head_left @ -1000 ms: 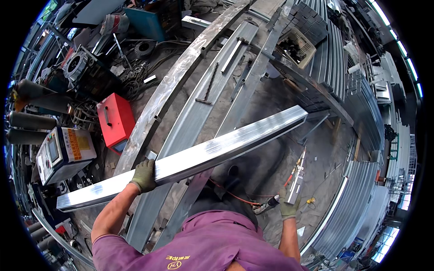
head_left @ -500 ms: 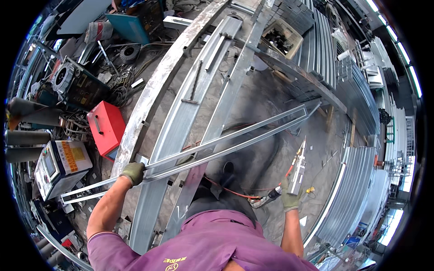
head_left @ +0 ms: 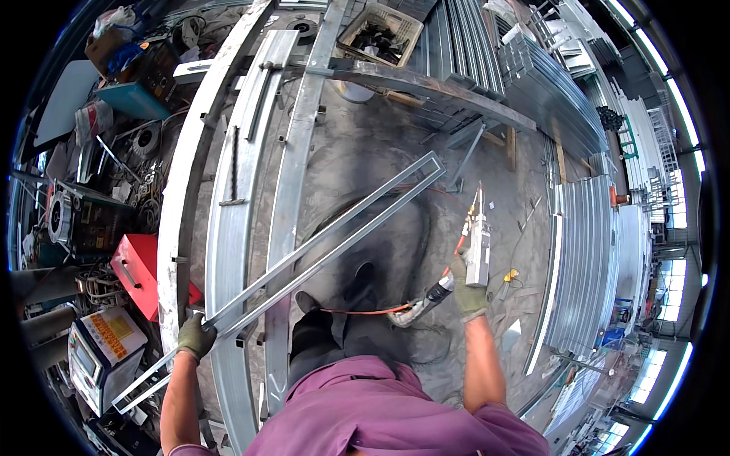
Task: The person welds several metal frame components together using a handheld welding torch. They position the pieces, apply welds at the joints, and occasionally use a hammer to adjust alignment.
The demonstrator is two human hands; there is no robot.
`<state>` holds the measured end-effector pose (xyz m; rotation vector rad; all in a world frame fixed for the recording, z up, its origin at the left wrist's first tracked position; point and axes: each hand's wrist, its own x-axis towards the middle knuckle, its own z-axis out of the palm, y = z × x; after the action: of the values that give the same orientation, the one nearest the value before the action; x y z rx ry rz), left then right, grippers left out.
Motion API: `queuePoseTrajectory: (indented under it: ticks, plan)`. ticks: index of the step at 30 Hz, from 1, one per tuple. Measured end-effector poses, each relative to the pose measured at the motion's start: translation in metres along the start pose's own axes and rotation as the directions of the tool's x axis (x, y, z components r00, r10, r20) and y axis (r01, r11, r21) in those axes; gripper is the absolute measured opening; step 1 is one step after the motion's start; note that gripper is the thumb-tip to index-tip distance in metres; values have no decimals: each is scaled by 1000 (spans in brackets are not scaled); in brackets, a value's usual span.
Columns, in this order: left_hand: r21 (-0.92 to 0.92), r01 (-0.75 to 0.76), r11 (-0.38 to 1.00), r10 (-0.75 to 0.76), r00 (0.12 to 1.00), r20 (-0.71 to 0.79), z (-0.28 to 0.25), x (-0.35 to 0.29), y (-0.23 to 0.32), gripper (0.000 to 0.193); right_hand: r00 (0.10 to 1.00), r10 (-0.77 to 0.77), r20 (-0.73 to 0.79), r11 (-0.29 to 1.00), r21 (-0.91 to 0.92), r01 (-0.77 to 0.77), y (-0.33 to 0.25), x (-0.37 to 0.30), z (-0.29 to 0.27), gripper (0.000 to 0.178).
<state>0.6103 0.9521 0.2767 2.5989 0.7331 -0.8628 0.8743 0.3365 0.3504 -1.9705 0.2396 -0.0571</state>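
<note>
My left hand [head_left: 195,340], in an olive work glove, is closed around a long, narrow metal frame [head_left: 323,236] made of two parallel rails joined at the ends. The frame slants from near left to far right, crossing above the long steel beams. My right hand [head_left: 468,292], also gloved, is wrapped around a handheld welding gun [head_left: 477,251] with a silver body and a thin tip pointing away from me. Beside its body runs an orange line, and a dark cable [head_left: 435,298] trails from it toward my legs. The gun stays apart from the frame.
Long steel beams [head_left: 228,258] run away from me on the left, with a cross beam [head_left: 433,93] behind. Farther left stand a red box [head_left: 137,266] and a white control unit [head_left: 106,357]. Stacked metal profiles [head_left: 582,266] line the right. A crate [head_left: 380,34] sits at the back.
My view has turned, so the surroundings appear farther left. The frame has shifted toward me along the beams, still in my left hand. My right hand keeps hold of the welding gun.
</note>
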Motion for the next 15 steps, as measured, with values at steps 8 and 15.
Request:
queuePoseTrajectory:
  ticks: [8,15]
  plan:
    - [-182,-481,858,329,785,-524,-28,83,308,53,988,-9,154,1000,19,6,5,87,-4,19]
    - [-5,-385,923,339,819,-463,11,139,423,47,947,210,243,963,114,-243,-17,140,-17,15]
